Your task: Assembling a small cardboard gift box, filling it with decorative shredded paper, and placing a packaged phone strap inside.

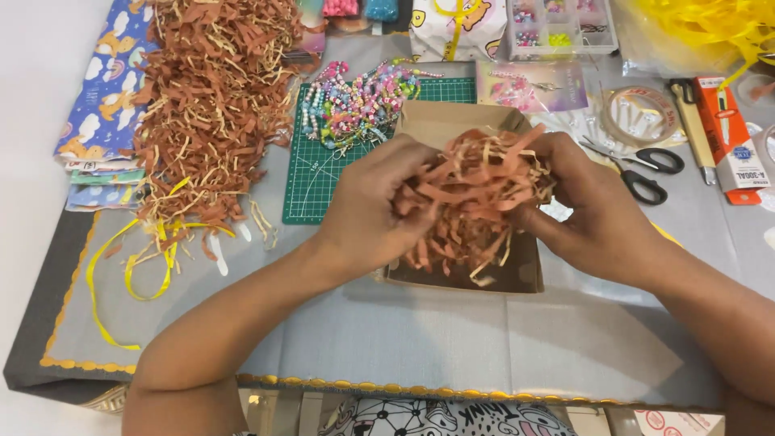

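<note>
1. two hands are closed on one wad of shredded paper (476, 190): the left hand (379, 202) grips its left side, the right hand (585, 202) its right side.
2. the wad is held directly over the open cardboard box (452, 121), between the hands, its loose strands hanging down into the box; both hands are equally near.
3. the box's long axis runs away from the person, on the grey counter (452, 339).
4. a green cutting mat (311, 178) with bead bracelets (363, 101) lies just beyond and left of the box.
5. a large heap of brown shred (214, 97) lies well to the left; scissors (642, 165) lie near the right hand. nothing stands between wad and box.
</note>
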